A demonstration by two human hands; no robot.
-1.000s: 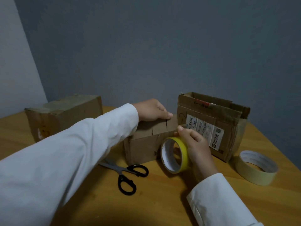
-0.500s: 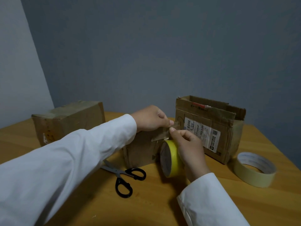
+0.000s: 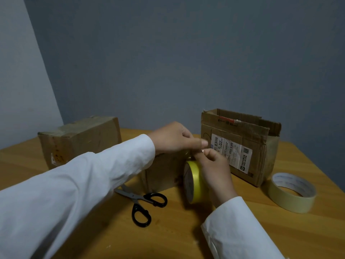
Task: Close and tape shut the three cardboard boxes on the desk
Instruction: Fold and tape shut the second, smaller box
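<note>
scissors [image 3: 143, 201] block near desk [image 3: 280, 230], pale tape roll [image 3: 291, 193] at right

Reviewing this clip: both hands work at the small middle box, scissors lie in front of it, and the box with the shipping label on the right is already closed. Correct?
Not quite. The head view shows the labelled box on the right still open, flaps standing up. The rest holds: both hands at the middle box, scissors in front.
</note>
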